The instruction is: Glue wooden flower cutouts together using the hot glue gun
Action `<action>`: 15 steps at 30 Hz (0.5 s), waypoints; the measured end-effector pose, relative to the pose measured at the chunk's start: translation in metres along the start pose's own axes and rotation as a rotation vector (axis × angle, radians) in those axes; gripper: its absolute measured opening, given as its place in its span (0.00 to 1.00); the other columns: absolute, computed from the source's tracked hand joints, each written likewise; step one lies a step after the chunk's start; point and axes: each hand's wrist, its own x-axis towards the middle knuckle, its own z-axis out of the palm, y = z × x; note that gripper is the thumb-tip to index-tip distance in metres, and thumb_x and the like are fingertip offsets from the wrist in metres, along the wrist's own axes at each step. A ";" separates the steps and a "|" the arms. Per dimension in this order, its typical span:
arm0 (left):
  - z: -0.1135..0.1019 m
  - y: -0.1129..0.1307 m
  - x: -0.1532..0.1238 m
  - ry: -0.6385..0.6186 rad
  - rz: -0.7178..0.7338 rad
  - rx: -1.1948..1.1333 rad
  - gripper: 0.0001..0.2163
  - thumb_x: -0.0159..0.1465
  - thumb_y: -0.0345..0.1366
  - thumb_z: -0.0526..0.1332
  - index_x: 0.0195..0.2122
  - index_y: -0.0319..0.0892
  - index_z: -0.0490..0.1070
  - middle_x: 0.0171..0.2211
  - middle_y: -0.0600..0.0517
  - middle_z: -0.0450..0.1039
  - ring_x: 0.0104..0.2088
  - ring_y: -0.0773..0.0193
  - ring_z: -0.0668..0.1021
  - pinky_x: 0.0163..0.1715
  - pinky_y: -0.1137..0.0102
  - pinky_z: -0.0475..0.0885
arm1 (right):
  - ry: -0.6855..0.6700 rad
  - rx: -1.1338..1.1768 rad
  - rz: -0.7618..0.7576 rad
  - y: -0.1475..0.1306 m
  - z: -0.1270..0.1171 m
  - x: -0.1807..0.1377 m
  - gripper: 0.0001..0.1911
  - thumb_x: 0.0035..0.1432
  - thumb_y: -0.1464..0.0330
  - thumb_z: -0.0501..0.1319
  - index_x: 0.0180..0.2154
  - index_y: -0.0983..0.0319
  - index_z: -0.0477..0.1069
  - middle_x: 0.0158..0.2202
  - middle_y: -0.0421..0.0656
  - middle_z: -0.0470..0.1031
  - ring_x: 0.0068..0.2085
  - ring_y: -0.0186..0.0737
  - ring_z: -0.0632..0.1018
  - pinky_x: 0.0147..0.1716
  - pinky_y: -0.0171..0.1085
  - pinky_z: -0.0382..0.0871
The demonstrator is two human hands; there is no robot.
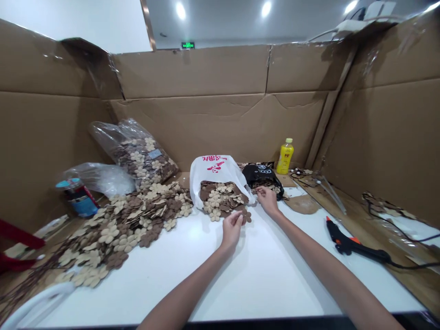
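Observation:
My left hand [232, 228] is over the white table [261, 270], its fingers pinched on a brown felt flower [244, 216]. My right hand [267, 199] reaches to the edge of a white plastic bag [216, 168] and touches it, fingers curled. The bag lies open and spills several brown and beige felt flowers [220, 198]. A black bag [261, 176] sits just behind my right hand.
A big heap of felt flowers [134, 220] covers the left of the table, with a clear bag of more [140, 153] behind. A yellow bottle [285, 156] stands at the back. An orange-black glue gun [347, 243] lies at right. Cardboard walls [220, 114] surround the table.

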 end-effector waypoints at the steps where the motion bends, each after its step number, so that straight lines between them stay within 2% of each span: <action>1: 0.000 0.000 0.000 -0.006 -0.004 0.000 0.14 0.48 0.38 0.66 0.34 0.36 0.75 0.34 0.43 0.76 0.31 0.61 0.76 0.33 0.68 0.70 | 0.003 0.073 0.004 0.000 -0.006 -0.008 0.14 0.50 0.70 0.51 0.36 0.65 0.71 0.32 0.47 0.76 0.31 0.41 0.77 0.30 0.37 0.69; 6: 0.001 -0.001 0.003 -0.005 -0.020 -0.014 0.14 0.47 0.38 0.67 0.34 0.36 0.75 0.35 0.43 0.76 0.32 0.61 0.76 0.33 0.68 0.70 | 0.018 0.682 0.113 -0.016 -0.031 -0.048 0.10 0.47 0.65 0.59 0.31 0.65 0.71 0.30 0.46 0.76 0.29 0.41 0.77 0.30 0.39 0.72; 9: 0.000 -0.002 0.005 0.014 -0.030 -0.019 0.16 0.46 0.38 0.67 0.34 0.35 0.75 0.34 0.43 0.76 0.30 0.63 0.76 0.33 0.68 0.70 | -0.009 0.816 0.166 -0.033 -0.037 -0.063 0.13 0.42 0.62 0.65 0.29 0.64 0.71 0.29 0.44 0.76 0.27 0.38 0.76 0.31 0.39 0.71; 13: -0.002 -0.002 0.007 0.028 -0.023 -0.022 0.15 0.46 0.38 0.67 0.33 0.35 0.74 0.33 0.44 0.76 0.28 0.65 0.75 0.33 0.68 0.69 | -0.127 0.956 0.239 -0.043 -0.031 -0.072 0.19 0.38 0.63 0.68 0.35 0.62 0.72 0.28 0.42 0.76 0.28 0.35 0.75 0.30 0.36 0.69; 15: -0.003 -0.002 0.008 0.029 -0.017 -0.022 0.14 0.46 0.38 0.67 0.33 0.34 0.74 0.33 0.44 0.76 0.28 0.65 0.75 0.33 0.68 0.69 | -0.180 0.982 0.280 -0.043 -0.025 -0.075 0.19 0.36 0.63 0.69 0.34 0.62 0.72 0.27 0.42 0.76 0.27 0.34 0.75 0.30 0.35 0.68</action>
